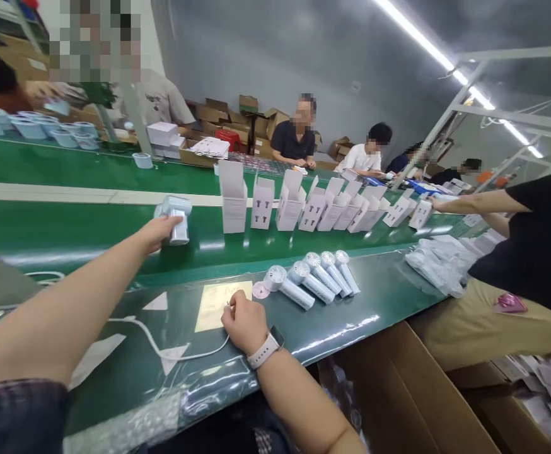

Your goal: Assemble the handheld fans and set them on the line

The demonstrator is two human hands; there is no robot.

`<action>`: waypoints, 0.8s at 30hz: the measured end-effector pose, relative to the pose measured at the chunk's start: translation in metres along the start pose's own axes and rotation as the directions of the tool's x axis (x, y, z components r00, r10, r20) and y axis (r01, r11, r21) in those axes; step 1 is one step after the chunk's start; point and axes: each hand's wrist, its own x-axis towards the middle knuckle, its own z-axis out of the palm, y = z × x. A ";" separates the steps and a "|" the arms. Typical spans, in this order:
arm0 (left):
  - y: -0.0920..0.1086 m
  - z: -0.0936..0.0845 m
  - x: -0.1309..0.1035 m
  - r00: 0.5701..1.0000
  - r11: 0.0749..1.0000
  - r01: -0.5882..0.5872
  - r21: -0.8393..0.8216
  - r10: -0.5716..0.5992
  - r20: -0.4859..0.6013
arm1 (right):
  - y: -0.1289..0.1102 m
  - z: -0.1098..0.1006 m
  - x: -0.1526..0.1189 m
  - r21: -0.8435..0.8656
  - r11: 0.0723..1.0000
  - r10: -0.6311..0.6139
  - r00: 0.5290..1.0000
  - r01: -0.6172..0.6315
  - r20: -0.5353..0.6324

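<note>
My left hand [156,232] reaches out over the green conveyor belt with its fingers closed on a light blue handheld fan [179,232]. Its round head is at the top, partly covered by my fingers. Lower down, my right hand [244,320], wearing a white-strapped watch, pinches the end of a white cable [188,357] above a yellow paper note [209,308]. The cable's tip is hidden in my fingers. Several more light blue fans [320,285] lie in a row to the right of that hand, beside a small round pink sticker [260,290].
Several open white boxes [234,214] stand in a row on the belt. On the right, a co-worker's arm [478,203] reaches to one box. Plastic bags [439,265] lie at the bench edge, above a cardboard box [412,391]. Blue round parts [29,128] sit at far left.
</note>
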 end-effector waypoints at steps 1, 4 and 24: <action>0.003 -0.012 -0.014 1.000 0.998 0.023 -0.060 -0.024 -0.012 | 0.002 0.001 -0.001 0.040 0.999 -0.003 1.000 0.004 -0.012; 0.013 -0.051 -0.081 0.995 0.965 0.086 -0.248 -0.095 -0.025 | 0.008 0.003 -0.007 0.202 0.979 -0.036 0.999 0.039 -0.020; 0.012 0.008 -0.248 0.949 0.482 0.049 -0.875 0.250 0.191 | -0.055 -0.005 -0.092 0.746 0.636 -0.385 0.919 0.195 0.088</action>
